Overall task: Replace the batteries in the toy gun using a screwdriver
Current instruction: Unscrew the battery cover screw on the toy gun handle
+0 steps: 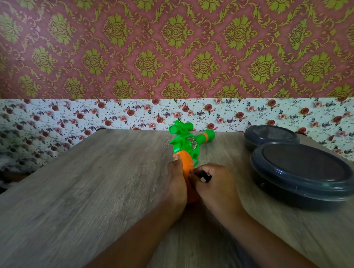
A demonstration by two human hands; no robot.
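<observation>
toy gun (186,142): lying on its side on the wooden table (83,187), green body and barrel pointing away toward the wall, orange grip toward the person
left hand (176,182): wrapped along the left side of the orange grip, thumb tip up near where orange meets green; pinning the gun down
right hand (213,183): curled round a small black tool, reads as the screwdriver (205,176); only the black end shows above the fingers, tip hidden against the grip
hands: close together, both at the grip, touching or nearly so
step: my read is working the battery cover screw on the grip; can't tell whether loosening or tightening, screw and cover not visible
batteries: none in view, old or new
next move: needs the tip seated square in the screw head, steady downward pressure, left hand stopping the gun from rolling
nearby: two dark round lidded containers (301,169) right of the hands, one behind the other, apart from the gun
image: some motion blur
</observation>
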